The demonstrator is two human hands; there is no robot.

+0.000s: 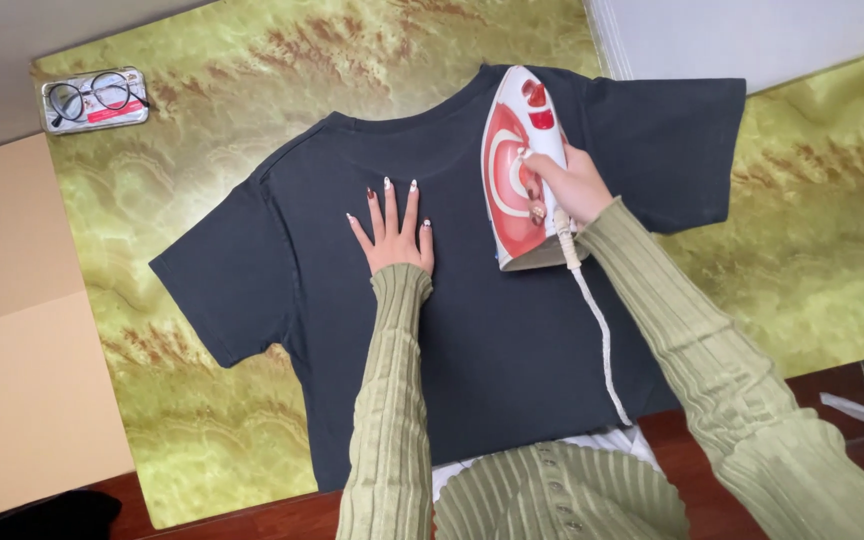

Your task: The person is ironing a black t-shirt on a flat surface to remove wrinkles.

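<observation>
A dark grey T-shirt [492, 330] lies spread flat on a green marbled cloth [192, 240]. My left hand [394, 232] rests flat on the shirt's chest, fingers apart. My right hand [564, 186] grips the handle of a red and white clothes iron [514, 150], which sits on the shirt near the collar and right shoulder. The iron's white cord [600, 330] trails down across the shirt toward me.
A pair of glasses on a small silver case [94, 98] lies at the cloth's far left corner. A cardboard box [12, 330] stands to the left. White fabric [752, 35] lies at the far right. Dark wooden floor [852, 385] shows at the near right.
</observation>
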